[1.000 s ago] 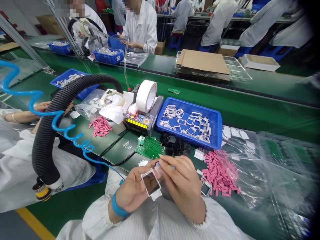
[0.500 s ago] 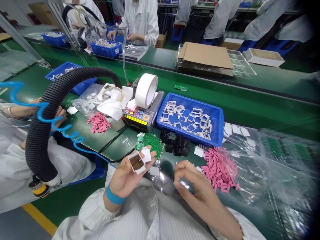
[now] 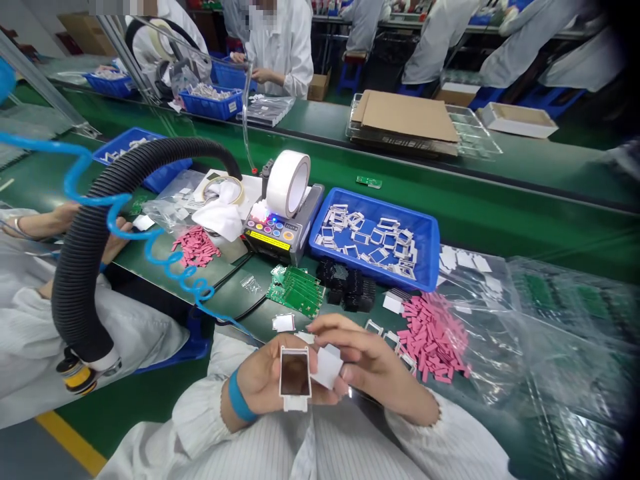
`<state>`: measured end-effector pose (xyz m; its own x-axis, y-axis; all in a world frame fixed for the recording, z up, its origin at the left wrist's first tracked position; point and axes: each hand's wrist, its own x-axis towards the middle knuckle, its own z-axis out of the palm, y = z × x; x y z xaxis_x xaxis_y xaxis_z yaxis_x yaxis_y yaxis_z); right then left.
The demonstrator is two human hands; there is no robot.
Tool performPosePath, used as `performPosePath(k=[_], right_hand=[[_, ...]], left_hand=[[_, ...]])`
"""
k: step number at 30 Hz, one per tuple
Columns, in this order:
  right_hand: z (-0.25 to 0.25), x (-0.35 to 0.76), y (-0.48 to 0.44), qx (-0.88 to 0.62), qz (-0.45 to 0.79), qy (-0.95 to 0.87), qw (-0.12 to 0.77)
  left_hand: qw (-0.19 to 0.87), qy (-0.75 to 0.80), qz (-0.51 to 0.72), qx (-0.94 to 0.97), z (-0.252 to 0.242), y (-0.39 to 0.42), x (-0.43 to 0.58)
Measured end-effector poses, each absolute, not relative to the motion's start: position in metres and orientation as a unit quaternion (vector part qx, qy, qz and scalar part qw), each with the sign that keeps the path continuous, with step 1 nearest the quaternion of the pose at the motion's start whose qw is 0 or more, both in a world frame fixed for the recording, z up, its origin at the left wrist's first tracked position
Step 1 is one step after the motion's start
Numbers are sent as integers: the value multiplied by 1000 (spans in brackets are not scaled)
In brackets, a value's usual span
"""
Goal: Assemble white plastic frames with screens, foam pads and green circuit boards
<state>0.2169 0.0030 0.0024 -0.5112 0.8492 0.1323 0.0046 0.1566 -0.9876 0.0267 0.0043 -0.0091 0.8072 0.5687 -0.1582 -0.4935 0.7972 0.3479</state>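
Note:
My left hand [image 3: 267,383] is closed around a small white frame [image 3: 295,402] with a dark, screen-like panel inside it. Beside that frame, a flat white square piece [image 3: 327,367] is pinched by the thumb and fingers of my right hand [image 3: 373,367]. The fingers of both hands come close together near this piece, and the left fingertips lie partly behind it. Past my hands on the bench are a white card-like piece [image 3: 284,323], a stack of green circuit boards [image 3: 297,291] and black parts [image 3: 350,287].
A blue bin [image 3: 435,250] of white frames stands beyond my hands, next to a tape dispenser [image 3: 280,233]. Pink strips [image 3: 433,333] are heaped at right near clear plastic bags [image 3: 493,340]. A black hose [image 3: 75,267] and blue coiled tube [image 3: 170,257] arch at left, near a co-worker's hands [image 3: 113,240].
My left hand has moved right and down, turning the frame upright. My right hand has come left and now pinches the white square piece that lay on my left fingers.

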Motion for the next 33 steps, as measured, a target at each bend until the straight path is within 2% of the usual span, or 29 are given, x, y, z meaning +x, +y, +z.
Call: performPosePath(k=[3, 6, 9, 13, 16, 28, 33], right_hand=[[-1, 207, 6, -272, 639, -607, 386], [-1, 206, 3, -259, 655, -561, 436], [11, 213, 1, -283, 562, -624, 463], [36, 220, 4, -262, 343, -808, 400], [44, 217, 7, -238, 239, -863, 375], [36, 209, 8, -212, 205, -897, 329], [30, 228, -3, -237, 188, -883, 359]], left_hand=[[952, 78, 263, 133, -7, 6, 27], [961, 39, 239, 137, -8, 10, 23], [956, 71, 237, 156, -14, 11, 18], [947, 118, 242, 174, -23, 6, 20], [945, 145, 248, 159, -24, 3, 27], [944, 153, 244, 164, -26, -4, 33], [935, 136, 261, 197, -32, -7, 27]])
